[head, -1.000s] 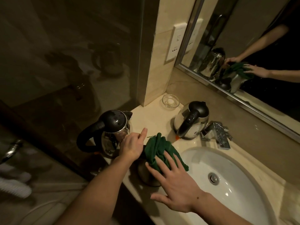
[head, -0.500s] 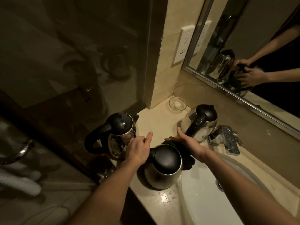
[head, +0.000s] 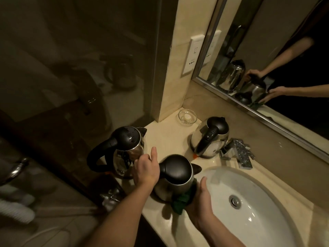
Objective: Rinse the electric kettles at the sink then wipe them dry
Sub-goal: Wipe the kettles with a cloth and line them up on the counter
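Observation:
Three steel kettles with black lids stand on the beige counter. The near kettle (head: 175, 177) sits at the sink's left rim. My left hand (head: 146, 169) grips its handle, thumb raised. My right hand (head: 200, 198) presses a green cloth (head: 183, 200) against its lower right side. A second kettle (head: 124, 148) with a big black loop handle stands just left of my left hand. The third kettle (head: 210, 138) stands further back beside the faucet (head: 236, 153).
The white oval sink (head: 249, 198) with a metal drain fills the lower right. A small glass dish (head: 187, 116) sits in the back corner. A mirror (head: 267, 56) spans the right wall, a wall socket (head: 193, 54) to its left. Dark glass lines the counter's left edge.
My right hand with the green cloth has come from the kettle's lid and far side down to its lower right side near the sink rim. My left hand has stayed on the handle.

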